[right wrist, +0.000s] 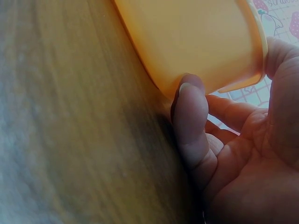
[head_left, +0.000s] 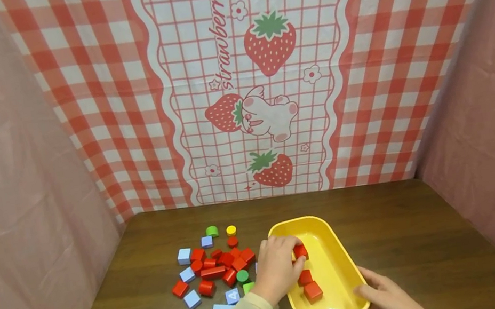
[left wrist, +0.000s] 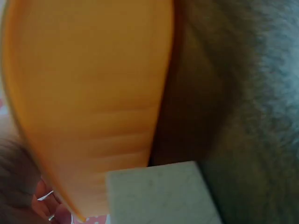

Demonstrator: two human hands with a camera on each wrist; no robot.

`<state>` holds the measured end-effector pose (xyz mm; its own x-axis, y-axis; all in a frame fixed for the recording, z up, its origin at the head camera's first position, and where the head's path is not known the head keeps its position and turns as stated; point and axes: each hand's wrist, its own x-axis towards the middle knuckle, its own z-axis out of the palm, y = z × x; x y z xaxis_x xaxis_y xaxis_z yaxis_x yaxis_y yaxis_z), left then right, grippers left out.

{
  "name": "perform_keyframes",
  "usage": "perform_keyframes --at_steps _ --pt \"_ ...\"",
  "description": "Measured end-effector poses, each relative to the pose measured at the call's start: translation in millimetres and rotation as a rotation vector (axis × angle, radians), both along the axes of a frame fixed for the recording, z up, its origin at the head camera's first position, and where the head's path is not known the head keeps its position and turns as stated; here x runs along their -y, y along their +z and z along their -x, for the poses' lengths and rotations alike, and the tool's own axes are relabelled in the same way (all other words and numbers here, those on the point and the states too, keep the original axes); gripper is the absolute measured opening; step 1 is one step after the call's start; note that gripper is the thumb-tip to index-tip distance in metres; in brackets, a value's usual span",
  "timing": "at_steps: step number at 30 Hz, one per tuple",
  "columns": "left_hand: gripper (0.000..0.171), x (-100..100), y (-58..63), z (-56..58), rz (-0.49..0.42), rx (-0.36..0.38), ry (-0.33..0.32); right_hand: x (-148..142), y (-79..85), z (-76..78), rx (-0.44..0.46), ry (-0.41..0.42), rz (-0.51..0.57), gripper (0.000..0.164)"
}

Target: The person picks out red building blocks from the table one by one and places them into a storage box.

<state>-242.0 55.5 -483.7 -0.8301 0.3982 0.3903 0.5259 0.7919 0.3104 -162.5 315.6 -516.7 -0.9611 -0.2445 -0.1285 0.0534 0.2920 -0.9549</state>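
A yellow tub (head_left: 335, 248) stands on the table, its long side wall (left wrist: 93, 70) filling much of the left wrist view. My left hand (head_left: 274, 263) reaches over its left rim, and a red block (head_left: 300, 252) is pinched between thumb and fingers inside the tub. Just below that hand lie another red block (head_left: 305, 277) and a red cube (head_left: 313, 291) on the tub's floor. My right hand (head_left: 386, 294) grips the near right corner, thumb over the rim and fingers (right wrist: 191, 112) against the outer wall.
Left of the tub spreads a loose pile of red blocks (head_left: 213, 273), with light blue blocks (head_left: 192, 299) around it. Green (head_left: 212, 231) and yellow (head_left: 231, 230) pieces lie at its far side. A checked strawberry cloth (head_left: 120, 88) hangs behind the table (head_left: 382, 208).
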Motion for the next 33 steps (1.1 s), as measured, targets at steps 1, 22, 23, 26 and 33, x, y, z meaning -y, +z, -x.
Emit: perform_keyframes --at_steps 1,22,23,26,33 --pt "0.024 -1.2 -1.4 -0.1 0.007 0.005 -0.003 0.2 0.2 -0.2 -0.003 -0.005 -0.006 0.062" --pt "0.025 -10.3 -5.6 -0.5 0.136 0.158 0.038 -1.6 -1.2 -0.3 0.003 0.002 0.004 0.062" --pt "0.025 -10.3 -5.4 -0.5 0.139 0.163 0.039 -1.4 -1.2 -0.3 0.006 0.001 0.004 0.062" --pt "0.027 -9.9 -5.4 -0.2 0.151 0.156 0.037 -1.1 -1.4 0.2 0.014 0.0 0.012 0.062" --pt "0.032 -7.1 -4.9 -2.4 0.191 0.065 0.062 -0.2 -2.7 1.6 0.02 -0.005 0.018 0.062"
